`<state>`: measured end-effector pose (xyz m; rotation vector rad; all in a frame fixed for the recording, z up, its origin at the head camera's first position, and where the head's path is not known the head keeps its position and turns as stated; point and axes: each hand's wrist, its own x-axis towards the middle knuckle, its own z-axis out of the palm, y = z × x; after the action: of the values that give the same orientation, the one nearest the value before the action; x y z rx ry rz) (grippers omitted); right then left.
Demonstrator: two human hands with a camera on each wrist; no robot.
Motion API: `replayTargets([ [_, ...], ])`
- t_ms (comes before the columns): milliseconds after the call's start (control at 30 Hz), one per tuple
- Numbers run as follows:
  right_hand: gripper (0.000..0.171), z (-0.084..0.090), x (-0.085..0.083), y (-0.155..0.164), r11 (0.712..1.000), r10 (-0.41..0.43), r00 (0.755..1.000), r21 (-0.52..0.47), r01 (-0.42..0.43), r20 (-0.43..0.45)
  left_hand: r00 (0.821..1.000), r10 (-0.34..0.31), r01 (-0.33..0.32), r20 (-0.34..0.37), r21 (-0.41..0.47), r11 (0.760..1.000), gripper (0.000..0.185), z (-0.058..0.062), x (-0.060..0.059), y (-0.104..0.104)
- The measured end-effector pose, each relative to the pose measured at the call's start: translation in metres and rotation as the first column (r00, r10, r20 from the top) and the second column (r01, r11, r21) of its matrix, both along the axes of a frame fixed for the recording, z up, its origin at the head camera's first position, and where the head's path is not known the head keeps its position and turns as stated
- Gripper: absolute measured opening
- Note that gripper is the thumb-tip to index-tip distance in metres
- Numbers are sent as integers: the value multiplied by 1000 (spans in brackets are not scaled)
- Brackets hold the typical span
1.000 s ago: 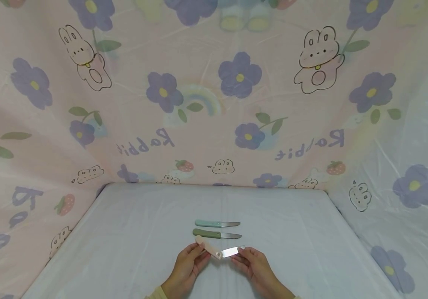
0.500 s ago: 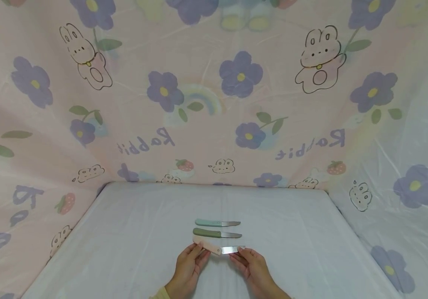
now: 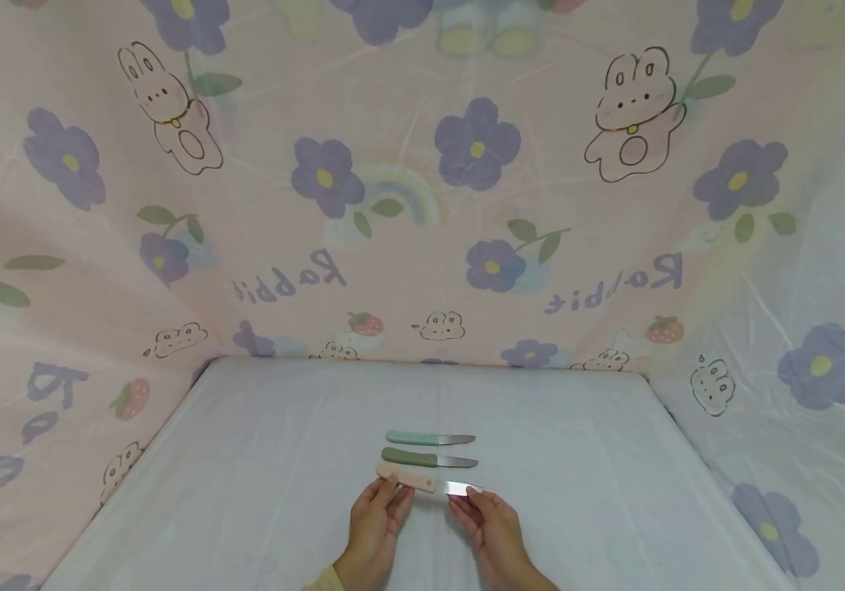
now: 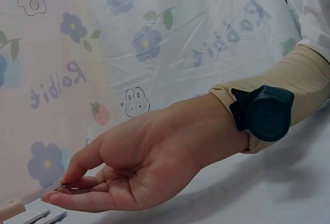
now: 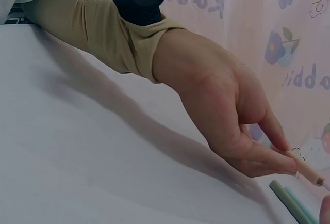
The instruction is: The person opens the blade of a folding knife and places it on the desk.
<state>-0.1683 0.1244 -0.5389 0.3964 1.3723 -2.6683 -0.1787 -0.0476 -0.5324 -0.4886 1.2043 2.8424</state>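
Three small knives lie side by side on the white-covered table (image 3: 260,460): a mint-handled knife (image 3: 430,438) farthest, an olive-handled knife (image 3: 428,458) in the middle, and a pink-handled knife (image 3: 422,481) nearest me. My left hand (image 3: 390,489) pinches the pink handle at its left end. My right hand (image 3: 467,497) pinches the tip of its blade. The right wrist view shows the left hand (image 5: 291,162) with thumb and fingers closed on the pink handle (image 5: 307,171). In the left wrist view the right hand (image 4: 62,188) holds the thin blade tip. I cannot tell whether the pink knife touches the table.
A pink sheet printed with rabbits and purple flowers (image 3: 467,205) walls the table at the back and both sides. Both forearms wear beige sleeves (image 5: 98,22), each with a black wrist camera (image 4: 263,111). The handles of the other two knives (image 5: 289,202) lie just beyond the left hand.
Both hands have carried the pink knife away from me and lowered it. It was tilted, handle end up; now it is level and parallel, close to the olive knife.
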Motion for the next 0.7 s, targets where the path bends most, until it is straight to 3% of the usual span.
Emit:
replayTargets([
  [233, 15, 0, 3, -5, 1000, -22, 1000, -11, 21, -11, 998, 54, -54, 34, 14, 998, 40, 1, 1, 4],
  [467, 20, 1, 5, -9, 999, -32, 999, -25, 32, -8, 998, 63, -63, 24, 20, 998, 41, 1, 2, 5],
  [700, 26, -2, 4, -5, 1000, 13, 1000, -6, -12, 26, 997, 74, -74, 34, 3, 997, 40, -1, 1, 4],
])
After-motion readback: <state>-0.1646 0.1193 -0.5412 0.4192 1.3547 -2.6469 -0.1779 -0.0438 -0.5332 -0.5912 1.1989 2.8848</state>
